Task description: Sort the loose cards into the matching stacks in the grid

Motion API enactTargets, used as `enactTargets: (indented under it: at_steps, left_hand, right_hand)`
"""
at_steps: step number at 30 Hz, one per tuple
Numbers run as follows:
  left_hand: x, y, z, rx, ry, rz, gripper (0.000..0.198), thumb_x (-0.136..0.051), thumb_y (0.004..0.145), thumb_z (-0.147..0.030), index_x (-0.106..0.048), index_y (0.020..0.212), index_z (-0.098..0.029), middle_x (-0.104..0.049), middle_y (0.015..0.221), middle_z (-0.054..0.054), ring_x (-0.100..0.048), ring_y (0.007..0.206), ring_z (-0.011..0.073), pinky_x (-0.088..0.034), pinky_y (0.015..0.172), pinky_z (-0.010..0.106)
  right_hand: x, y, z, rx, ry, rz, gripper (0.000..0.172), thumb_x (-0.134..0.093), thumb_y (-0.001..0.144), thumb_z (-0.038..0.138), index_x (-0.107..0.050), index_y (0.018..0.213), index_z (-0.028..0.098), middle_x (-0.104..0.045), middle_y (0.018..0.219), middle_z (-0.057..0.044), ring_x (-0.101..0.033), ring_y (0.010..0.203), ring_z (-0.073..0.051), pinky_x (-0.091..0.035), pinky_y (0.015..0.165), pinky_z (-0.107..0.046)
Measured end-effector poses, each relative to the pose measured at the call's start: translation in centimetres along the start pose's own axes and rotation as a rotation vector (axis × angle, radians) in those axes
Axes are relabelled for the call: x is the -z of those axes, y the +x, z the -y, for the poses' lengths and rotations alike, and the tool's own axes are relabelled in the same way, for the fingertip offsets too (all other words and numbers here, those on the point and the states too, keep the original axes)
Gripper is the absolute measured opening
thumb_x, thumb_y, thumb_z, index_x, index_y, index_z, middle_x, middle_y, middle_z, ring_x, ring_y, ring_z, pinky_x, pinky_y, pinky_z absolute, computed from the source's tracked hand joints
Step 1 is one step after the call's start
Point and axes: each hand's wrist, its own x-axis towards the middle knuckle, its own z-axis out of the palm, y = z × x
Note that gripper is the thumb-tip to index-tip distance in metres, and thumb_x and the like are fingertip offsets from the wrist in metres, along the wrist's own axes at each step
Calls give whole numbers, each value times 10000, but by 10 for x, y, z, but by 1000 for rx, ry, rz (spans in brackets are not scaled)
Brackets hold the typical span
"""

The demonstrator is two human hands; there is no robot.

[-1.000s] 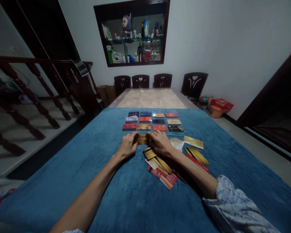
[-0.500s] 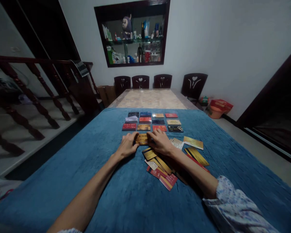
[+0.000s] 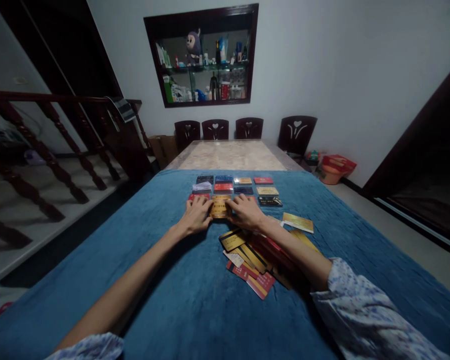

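Between my two hands is a gold card [image 3: 220, 209], just in front of the gold stack in the nearest row of card stacks. My left hand [image 3: 197, 216] grips its left edge, thumb low and fingers on top. At the right edge, my right hand [image 3: 246, 212] holds it the same way. Both hands partly hide the red stacks beside it. Beyond lie further stacks, among them a red one [image 3: 223, 187], a dark blue one [image 3: 243, 190] and a black one [image 3: 270, 201]. Loose gold cards [image 3: 234, 239] and red cards [image 3: 261, 286] overlap in a pile under my right forearm.
A blue cloth [image 3: 142, 305] covers the near part of the table, with bare marble-patterned tabletop [image 3: 232, 154] beyond. A single gold card [image 3: 298, 223] lies right of the pile. Dark chairs [image 3: 297, 134] line the far end, and a red bin [image 3: 333, 170] stands at right.
Both hands have moved forward with the gold card, up to the nearest row, and now cover parts of the red stacks there. The view has shifted slightly.
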Motion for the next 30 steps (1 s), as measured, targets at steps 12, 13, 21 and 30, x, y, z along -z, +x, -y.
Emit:
enactTargets:
  at_steps: [12,13,21,30]
  left_hand:
    - [-2,57,16,-13,99,107,429,-591,796,-232,-554,1223,-209,-548,1313,142,-388,1268,362,-344,987,582]
    - [-2,61,17,-14,101,119,423,-587,795,-230,-557,1217,-210,-547,1313,143,-382,1273,366,-338,991,593]
    - [-5,86,25,-26,139,207,327,-555,768,-220,-619,1088,-197,-611,1224,151,-397,1237,370,-343,977,613]
    - [-5,93,29,-21,132,320,227,-566,757,-222,-667,956,-183,-645,1117,139,-446,1215,355,-334,1011,594]
  right_hand:
    - [5,43,-26,-41,36,99,361,-572,909,426,-607,1206,223,-612,1262,-136,-479,1188,-319,-430,912,-461]
    - [4,47,-29,-44,42,107,354,-576,905,429,-616,1193,227,-614,1263,-133,-479,1194,-320,-431,918,-466]
    - [-4,69,-42,-58,94,183,352,-585,884,474,-662,1149,256,-611,1275,-127,-476,1227,-344,-447,940,-497]
    - [-5,80,-43,-53,85,266,373,-603,864,445,-673,1175,251,-583,1328,-134,-444,1285,-371,-441,960,-505]
